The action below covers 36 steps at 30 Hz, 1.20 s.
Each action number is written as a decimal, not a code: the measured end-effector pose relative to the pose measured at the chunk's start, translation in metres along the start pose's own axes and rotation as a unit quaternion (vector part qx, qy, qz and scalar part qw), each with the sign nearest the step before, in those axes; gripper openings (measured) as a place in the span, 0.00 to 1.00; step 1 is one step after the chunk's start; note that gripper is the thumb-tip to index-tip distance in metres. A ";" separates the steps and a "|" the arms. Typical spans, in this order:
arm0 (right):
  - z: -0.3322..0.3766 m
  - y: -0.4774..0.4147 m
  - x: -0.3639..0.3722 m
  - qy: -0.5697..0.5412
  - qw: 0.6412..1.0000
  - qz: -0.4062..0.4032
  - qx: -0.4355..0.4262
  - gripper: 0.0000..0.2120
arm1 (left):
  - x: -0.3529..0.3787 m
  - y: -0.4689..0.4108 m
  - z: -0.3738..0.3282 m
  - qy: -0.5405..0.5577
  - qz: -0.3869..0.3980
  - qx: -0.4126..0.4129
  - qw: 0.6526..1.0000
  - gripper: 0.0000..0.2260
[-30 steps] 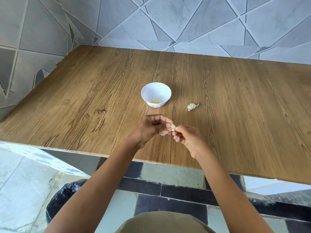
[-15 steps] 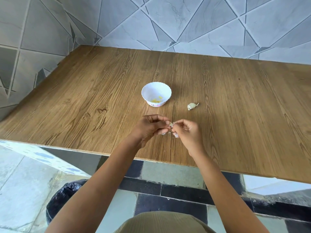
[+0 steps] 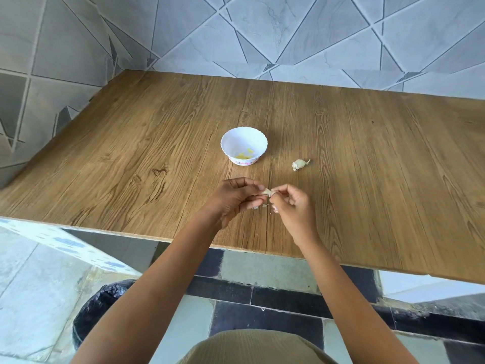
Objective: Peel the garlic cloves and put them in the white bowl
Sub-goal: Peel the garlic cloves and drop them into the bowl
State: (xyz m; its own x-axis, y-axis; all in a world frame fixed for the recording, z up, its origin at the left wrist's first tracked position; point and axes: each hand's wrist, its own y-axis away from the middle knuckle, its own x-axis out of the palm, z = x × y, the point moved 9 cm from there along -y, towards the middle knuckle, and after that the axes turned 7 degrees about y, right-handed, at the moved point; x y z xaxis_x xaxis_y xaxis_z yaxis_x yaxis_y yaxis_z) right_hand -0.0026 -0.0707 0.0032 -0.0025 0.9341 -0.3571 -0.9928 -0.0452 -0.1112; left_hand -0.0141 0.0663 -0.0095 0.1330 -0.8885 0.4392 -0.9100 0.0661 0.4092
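Note:
A small pale garlic clove (image 3: pixel 267 191) is pinched between my two hands just above the wooden table (image 3: pixel 131 153). My left hand (image 3: pixel 233 198) grips it from the left with curled fingers, and my right hand (image 3: pixel 291 206) pinches its skin from the right. The white scalloped bowl (image 3: pixel 244 145) stands behind my hands with some yellowish peeled bits inside. An unpeeled garlic piece (image 3: pixel 300 164) lies on the table to the right of the bowl. Tiny scraps of skin (image 3: pixel 265 206) lie under my hands.
The tiled wall (image 3: pixel 262 35) closes off the table at the back and left. The table's front edge runs below my wrists. A black-lined bin (image 3: pixel 99 306) stands on the floor under the edge at the left.
My hands have drifted slightly away from me toward the bowl while working the clove's skin. The bowl and the loose garlic piece have not moved.

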 end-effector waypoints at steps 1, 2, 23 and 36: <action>0.000 0.000 0.001 -0.010 1.000 0.006 0.007 0.06 | 0.000 -0.001 0.000 -0.003 -0.004 -0.001 1.000 0.03; -0.002 0.001 0.003 -0.031 0.999 0.014 0.025 0.08 | -0.001 -0.001 0.000 -0.005 -0.006 -0.002 1.000 0.04; 0.006 -0.001 0.012 0.127 0.988 0.045 -0.072 0.10 | -0.010 -0.004 -0.003 -0.081 -0.002 0.034 0.996 0.08; -0.009 -0.005 0.006 0.147 0.989 0.016 -0.028 0.09 | -0.016 -0.006 0.006 0.031 -0.017 -0.018 0.999 0.06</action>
State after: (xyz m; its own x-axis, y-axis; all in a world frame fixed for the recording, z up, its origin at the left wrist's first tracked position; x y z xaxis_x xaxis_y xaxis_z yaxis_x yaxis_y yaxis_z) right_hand 0.0036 -0.0684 -0.0070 0.0100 0.7892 -0.6141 -0.9846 -0.0993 -0.1437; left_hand -0.0129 0.0778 -0.0237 0.1885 -0.8602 0.4738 -0.8898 0.0546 0.4531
